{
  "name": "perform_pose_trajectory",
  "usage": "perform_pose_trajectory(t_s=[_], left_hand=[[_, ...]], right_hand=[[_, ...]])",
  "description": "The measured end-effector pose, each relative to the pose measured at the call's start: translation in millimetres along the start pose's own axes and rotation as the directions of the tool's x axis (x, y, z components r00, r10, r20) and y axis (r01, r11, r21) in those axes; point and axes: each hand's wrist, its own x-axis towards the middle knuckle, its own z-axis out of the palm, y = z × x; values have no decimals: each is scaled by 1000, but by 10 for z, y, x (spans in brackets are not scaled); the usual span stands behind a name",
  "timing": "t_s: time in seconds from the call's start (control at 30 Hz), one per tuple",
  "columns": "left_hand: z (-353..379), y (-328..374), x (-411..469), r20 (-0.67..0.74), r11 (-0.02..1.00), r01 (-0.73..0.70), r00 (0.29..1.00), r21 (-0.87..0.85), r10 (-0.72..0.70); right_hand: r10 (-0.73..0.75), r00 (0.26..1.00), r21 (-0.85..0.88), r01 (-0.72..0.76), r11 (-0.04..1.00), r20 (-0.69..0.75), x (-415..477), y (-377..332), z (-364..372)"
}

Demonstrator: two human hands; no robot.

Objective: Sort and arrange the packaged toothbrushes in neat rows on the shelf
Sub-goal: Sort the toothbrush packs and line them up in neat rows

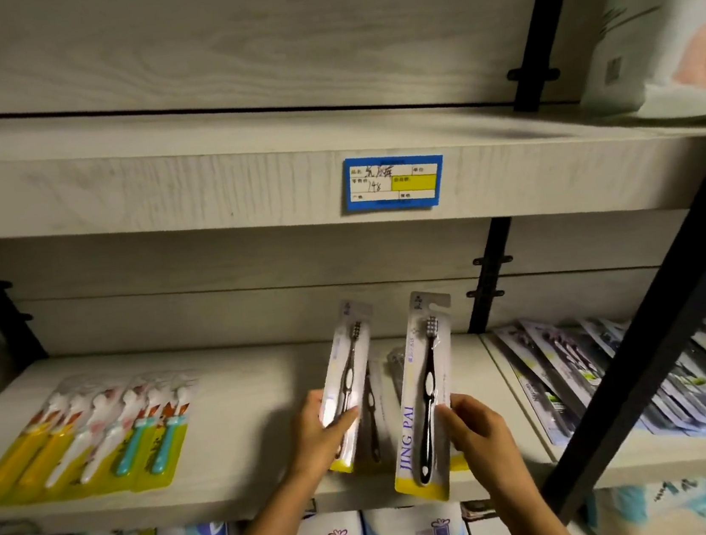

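Left hand (318, 436) grips and partly hides left pack (350, 365), right hand (480, 429) right pack (424, 392).

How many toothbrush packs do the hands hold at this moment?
2: one pack in the left hand, one JING PAI pack in the right hand. Others may lie hidden beneath.

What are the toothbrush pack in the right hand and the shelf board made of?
The pack in the right hand looks like glossy printed card under a clear plastic blister: flat, stiff, with a punched hang hole. The shelf seems to be wood or wood-look laminate, pale and matt, with visible grain lines.
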Motion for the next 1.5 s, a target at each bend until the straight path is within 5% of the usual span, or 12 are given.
perform_pose_trajectory(t_s=[0.27, 0.43, 0.7, 0.77, 0.9, 1.0, 1.43, 1.5], left_hand=[[-1103, 211, -297, -29, 951, 66, 996, -301, -78], [-1595, 109, -245, -17, 951, 111, 993, -289, -121], [-1982, 11, -113, 52, 951, 128, 992, -280, -118], [-1986, -6, -110, 68, 946, 139, 990, -293, -124], [-1903, -18, -127, 94, 930, 171, 984, -325, -148], [-1828, 32, -163, 118, 916, 203, 978, -347, -172], [-1520, 49, -134, 178, 918, 268, 958, -294, -222], [-1460, 61, -119, 209, 903, 286, 951, -322, -227]], right_hand=[[60, 998, -171, -61, 983, -13, 255, 155, 679], [48, 999, -332, -45, 942, 1, 707, 93, 1395], [216, 972, -601, -224, 767, -87, 790, 217, 1797], [126, 982, -644, -185, 742, -137, 729, 253, 1840], [-17, 990, -845, 129, 519, 141, 529, 351, 1973], [-40, 983, -885, 178, 430, 178, 473, 376, 1978], [-19, 995, -880, 93, 465, 95, 443, 347, 1696], [-63, 997, -787, 77, 612, 48, 333, 316, 1787]])
